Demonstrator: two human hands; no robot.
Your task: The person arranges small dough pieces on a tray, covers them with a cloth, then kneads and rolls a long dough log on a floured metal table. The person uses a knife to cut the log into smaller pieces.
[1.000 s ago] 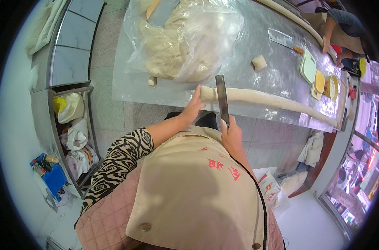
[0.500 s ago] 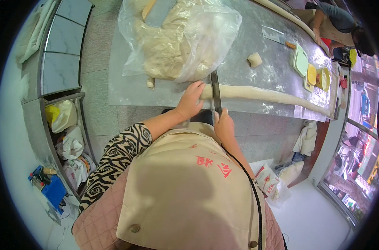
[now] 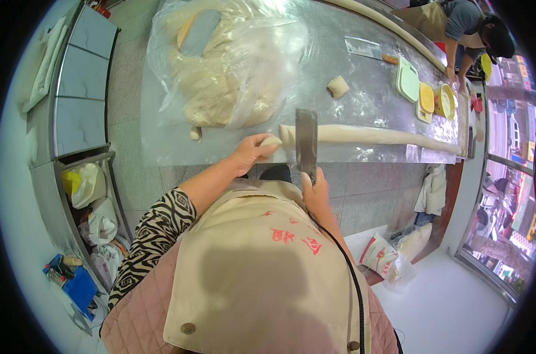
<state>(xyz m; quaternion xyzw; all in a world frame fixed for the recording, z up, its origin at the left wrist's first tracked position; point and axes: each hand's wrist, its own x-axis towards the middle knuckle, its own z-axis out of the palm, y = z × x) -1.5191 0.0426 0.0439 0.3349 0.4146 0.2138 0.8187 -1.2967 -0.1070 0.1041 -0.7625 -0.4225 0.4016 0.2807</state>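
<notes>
A long rope of pale dough (image 3: 374,135) lies across the steel table (image 3: 362,94). My left hand (image 3: 253,152) grips a cut piece of dough (image 3: 272,142) at the rope's left end, a small gap apart from the rest. My right hand (image 3: 315,189) holds the handle of a broad cleaver (image 3: 306,141), whose blade stands upright just right of the cut. A big mass of dough under clear plastic (image 3: 226,65) lies behind my left hand.
Small dough lumps (image 3: 337,86) (image 3: 195,133) lie on the table. Further right are a green lid (image 3: 407,81), yellow bowls (image 3: 436,99) and a scraper (image 3: 365,48). Another person (image 3: 468,29) bends over the far end. Bags (image 3: 94,203) fill shelves at left; a sack (image 3: 386,256) sits on the floor.
The cleaver came down through the rope's left end and rose again. My left hand now pulls the cut piece away to the left.
</notes>
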